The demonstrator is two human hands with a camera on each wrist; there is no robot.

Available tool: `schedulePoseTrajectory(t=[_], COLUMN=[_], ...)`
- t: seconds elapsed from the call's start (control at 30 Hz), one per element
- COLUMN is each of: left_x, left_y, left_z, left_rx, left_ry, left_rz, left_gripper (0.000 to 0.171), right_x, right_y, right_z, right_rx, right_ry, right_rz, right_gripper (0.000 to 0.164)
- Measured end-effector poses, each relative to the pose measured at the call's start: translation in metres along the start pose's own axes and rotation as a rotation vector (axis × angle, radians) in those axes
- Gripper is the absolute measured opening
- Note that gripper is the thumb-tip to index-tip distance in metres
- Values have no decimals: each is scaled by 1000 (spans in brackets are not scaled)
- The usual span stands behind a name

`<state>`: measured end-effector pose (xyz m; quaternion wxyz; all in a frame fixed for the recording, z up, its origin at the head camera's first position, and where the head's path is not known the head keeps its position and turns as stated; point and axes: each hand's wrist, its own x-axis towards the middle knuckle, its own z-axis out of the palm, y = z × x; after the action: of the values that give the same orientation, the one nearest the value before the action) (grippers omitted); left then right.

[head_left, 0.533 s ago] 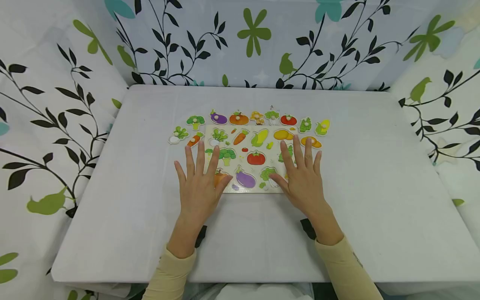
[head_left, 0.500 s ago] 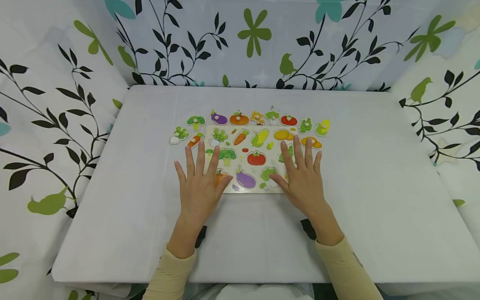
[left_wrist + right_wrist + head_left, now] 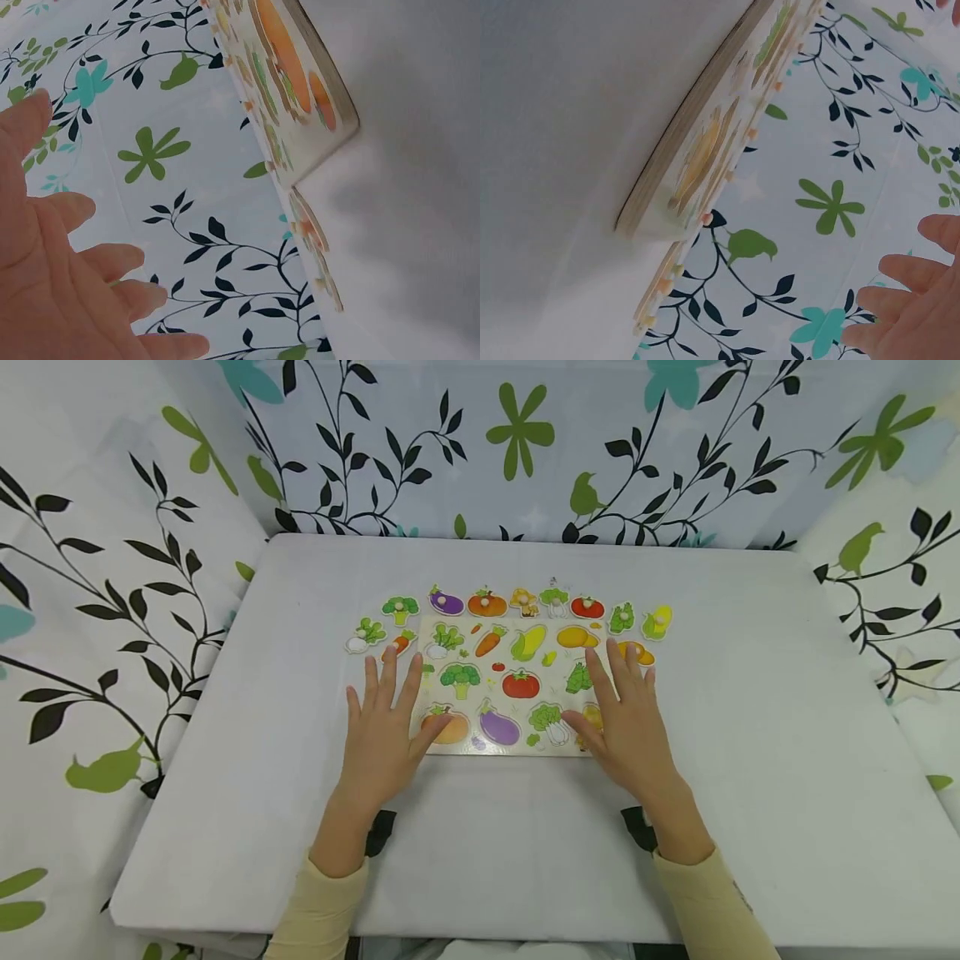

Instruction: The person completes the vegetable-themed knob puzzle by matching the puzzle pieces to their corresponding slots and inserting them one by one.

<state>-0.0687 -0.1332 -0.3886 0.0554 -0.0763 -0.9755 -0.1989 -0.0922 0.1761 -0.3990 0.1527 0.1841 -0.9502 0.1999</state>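
Note:
A pale wooden vegetable puzzle board [image 3: 489,697] lies mid-table in the head view. My left hand [image 3: 381,735] is over its left end, fingers spread and straight; my right hand [image 3: 633,731] is likewise over the right end. Neither hand holds anything. Loose knobbed pieces line the far side and flanks: a broccoli piece [image 3: 400,608], an eggplant piece [image 3: 447,603], a pumpkin piece [image 3: 487,604], a tomato piece [image 3: 587,608] and several others. A carrot piece [image 3: 402,642] lies by my left fingertips, a potato piece [image 3: 643,655] by my right, partly hidden. Both wrist views show the hands raised beside the board's edge.
The white-covered table [image 3: 510,843] has its far edge against a leaf-patterned curtain [image 3: 420,452], which also hangs at both sides. Dark straps [image 3: 380,832] show at the wrists. The person's lap is at the near edge.
Both hands have moved apart, left hand to the left and right hand to the right, uncovering more of the board. The head view has shifted slightly. The pieces stay in place.

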Motion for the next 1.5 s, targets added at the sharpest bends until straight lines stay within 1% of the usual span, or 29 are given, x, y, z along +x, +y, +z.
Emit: schedulePoseTrajectory(t=[0.13, 0.33, 0.4, 0.47, 0.63, 0.73, 0.83, 0.97, 1.03, 1.13, 1.27, 1.3, 1.37, 1.5], left_x=[4, 12, 14, 17, 24, 24, 24, 27, 27, 27, 25, 24, 22, 21], left_y=[-15, -33, -38, -42, -49, -52, -53, -53, -54, -56, -58, -58, -59, -59], left_z=[-3, -3, -2, -1, 3, 3, 7, 11, 10, 8, 7, 7, 9, 13], left_rx=[-62, -132, -150, -165, -179, -158, -136, -137, -142, -146, -148, -150, -155, -175], left_ry=[-127, -325, -367, -395, -434, -459, -481, -484, -480, -471, -462, -462, -461, -451], left_rz=[-3, -17, -27, -34, -59, -89, -106, -107, -104, -98, -103, -104, -102, -80], left_gripper=[89, 94, 94, 93, 93, 95, 96, 95, 96, 96, 98, 98, 99, 99], right_x=[-9, -20, -23, -25, -28, -26, -24, -13, -1, 22, 55, 62, 72, 83], right_y=[16, 36, 40, 44, 54, 59, 68, 86, 95, 109, 123, 126, 132, 142], right_z=[-7, -18, -20, -22, -24, -25, -31, -39, -40, -40, -31, -28, -21, -16], right_rx=[43, 22, 17, 17, 28, 60, 96, 111, 101, 85, 105, 119, 152, 209], right_ry=[-19, -55, -56, -49, -31, -26, -18, -20, -40, -130, -312, -347, -404, -470], right_rz=[24, 95, 112, 123, 133, 147, 177, 217, 233, 282, 347, 350, 360, 416], right_gripper=[79, 79, 79, 78, 76, 74, 69, 63, 60, 52, 42, 39, 36, 32])
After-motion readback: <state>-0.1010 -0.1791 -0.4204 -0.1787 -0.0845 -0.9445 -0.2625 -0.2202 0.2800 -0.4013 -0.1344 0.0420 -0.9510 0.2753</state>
